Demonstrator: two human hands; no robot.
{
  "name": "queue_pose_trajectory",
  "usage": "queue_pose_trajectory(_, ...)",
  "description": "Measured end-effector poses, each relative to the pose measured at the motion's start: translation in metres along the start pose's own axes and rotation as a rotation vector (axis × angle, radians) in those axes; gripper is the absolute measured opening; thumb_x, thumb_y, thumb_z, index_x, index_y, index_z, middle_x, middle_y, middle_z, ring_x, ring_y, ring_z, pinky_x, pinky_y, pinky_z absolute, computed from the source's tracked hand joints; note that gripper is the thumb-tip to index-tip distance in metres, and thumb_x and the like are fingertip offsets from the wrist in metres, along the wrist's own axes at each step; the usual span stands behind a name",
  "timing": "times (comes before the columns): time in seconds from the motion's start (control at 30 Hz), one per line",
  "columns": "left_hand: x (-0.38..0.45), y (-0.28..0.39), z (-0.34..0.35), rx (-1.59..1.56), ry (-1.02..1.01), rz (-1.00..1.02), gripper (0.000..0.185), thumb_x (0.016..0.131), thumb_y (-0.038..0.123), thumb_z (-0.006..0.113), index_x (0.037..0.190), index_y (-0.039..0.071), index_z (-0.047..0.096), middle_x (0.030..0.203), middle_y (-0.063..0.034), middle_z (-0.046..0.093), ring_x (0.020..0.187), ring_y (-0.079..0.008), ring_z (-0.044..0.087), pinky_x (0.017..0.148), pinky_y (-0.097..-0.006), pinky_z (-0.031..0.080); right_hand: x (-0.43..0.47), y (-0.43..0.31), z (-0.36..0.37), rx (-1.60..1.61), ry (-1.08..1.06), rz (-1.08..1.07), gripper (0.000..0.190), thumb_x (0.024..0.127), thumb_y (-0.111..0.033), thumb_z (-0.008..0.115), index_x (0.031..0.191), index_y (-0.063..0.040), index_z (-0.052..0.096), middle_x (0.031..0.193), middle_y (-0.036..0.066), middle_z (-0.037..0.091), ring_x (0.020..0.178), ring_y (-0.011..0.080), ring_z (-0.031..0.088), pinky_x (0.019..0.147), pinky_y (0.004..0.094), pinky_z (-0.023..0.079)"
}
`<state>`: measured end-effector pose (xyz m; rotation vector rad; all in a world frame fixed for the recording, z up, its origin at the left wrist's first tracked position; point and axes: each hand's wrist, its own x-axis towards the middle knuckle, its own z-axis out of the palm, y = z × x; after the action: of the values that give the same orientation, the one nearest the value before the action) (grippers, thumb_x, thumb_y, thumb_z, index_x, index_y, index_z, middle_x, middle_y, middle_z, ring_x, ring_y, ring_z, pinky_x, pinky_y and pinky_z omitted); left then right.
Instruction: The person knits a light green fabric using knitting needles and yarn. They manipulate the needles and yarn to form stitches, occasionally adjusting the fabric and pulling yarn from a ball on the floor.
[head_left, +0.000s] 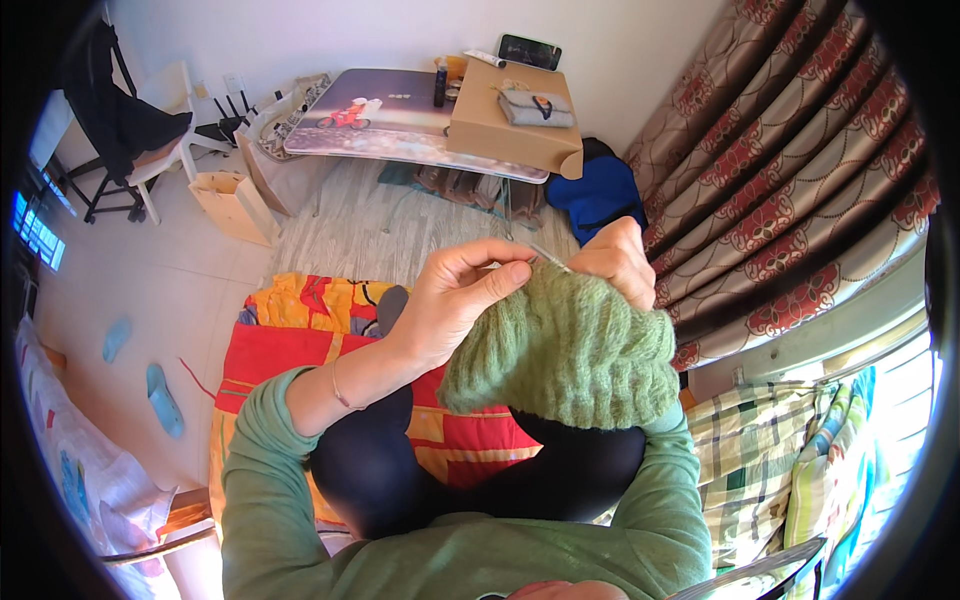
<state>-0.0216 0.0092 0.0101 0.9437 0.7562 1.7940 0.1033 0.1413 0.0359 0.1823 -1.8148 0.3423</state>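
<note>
A piece of ribbed green knitting (570, 352) hangs from both hands above my crossed legs. My left hand (480, 281) pinches its upper left edge between thumb and forefinger, close to the tip of a thin knitting needle (550, 257). The needle runs along the top edge of the knitting towards my right hand (616, 262), whose fingers are curled round the upper right edge. The knitting hides part of my right hand and the right forearm.
A patchwork cloth (277, 352) lies under my legs. Ahead stands a low folding table (405, 135) with a cardboard box (480, 127) and a grey felt pouch (529, 109). Patterned curtains (780, 217) hang at the right. Blue slippers (163, 401) lie on the floor at the left.
</note>
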Motion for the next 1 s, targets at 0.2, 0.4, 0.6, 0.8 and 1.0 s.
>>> queue_pose_trajectory(0.2, 0.0, 0.003, -0.006, -0.021, 0.058, 0.062, 0.018, 0.095, 0.007, 0.065, 0.112, 0.002, 0.067, 0.104, -0.0005, 0.067, 0.092, -0.0046, 0.057, 0.084, -0.0207, 0.045, 0.002, 0.004, -0.009, 0.024, -0.049, -0.064, 0.028, 0.056, -0.03, 0.073, 0.073, -0.008, 0.069, 0.063, 0.0, 0.055, 0.061, 0.0175, 0.048, 0.06, 0.0325, 0.032)
queue_pose_trajectory(0.4, -0.001, 0.006, -0.001, -0.021, 0.123, 0.086, 0.014, 0.094, 0.008, 0.065, 0.108, 0.003, 0.067, 0.099, 0.0008, 0.065, 0.091, -0.0043, 0.056, 0.084, -0.0216, 0.045, 0.002, 0.004, -0.011, -0.054, -0.115, -0.062, 0.027, 0.057, -0.03, 0.073, 0.075, -0.01, 0.07, 0.064, -0.001, 0.051, 0.062, 0.0174, 0.046, 0.06, 0.0323, 0.031)
queue_pose_trajectory(0.6, -0.001, 0.001, -0.008, -0.053, 0.015, 0.011, 0.011, 0.094, 0.008, 0.067, 0.103, 0.002, 0.066, 0.096, 0.0014, 0.064, 0.087, -0.0044, 0.056, 0.081, -0.0204, 0.045, 0.007, 0.004, -0.015, -0.138, -0.271, -0.02, 0.032, 0.064, -0.034, 0.075, 0.083, -0.01, 0.068, 0.074, 0.001, 0.056, 0.071, 0.0199, 0.05, 0.066, 0.0331, 0.034)
queue_pose_trajectory(0.8, -0.003, -0.005, 0.006, 0.036, -0.049, 0.007, 0.011, 0.094, 0.005, 0.066, 0.103, -0.001, 0.068, 0.097, 0.0005, 0.065, 0.09, -0.0045, 0.057, 0.08, -0.0216, 0.047, 0.006, 0.007, -0.002, 0.256, -0.555, 0.241, 0.05, 0.074, -0.036, 0.074, 0.109, -0.002, 0.062, 0.106, 0.016, 0.057, 0.102, 0.0343, 0.052, 0.09, 0.0389, 0.043)
queue_pose_trajectory(1.0, -0.004, 0.0, 0.0, 0.025, -0.015, 0.022, 0.013, 0.094, 0.005, 0.066, 0.107, 0.001, 0.066, 0.096, 0.0009, 0.063, 0.088, -0.0041, 0.056, 0.08, -0.0209, 0.045, 0.008, -0.008, -0.018, -0.099, -0.233, 0.145, 0.041, 0.062, -0.029, 0.08, 0.096, -0.007, 0.074, 0.086, 0.004, 0.054, 0.082, 0.0211, 0.049, 0.071, 0.0324, 0.042)
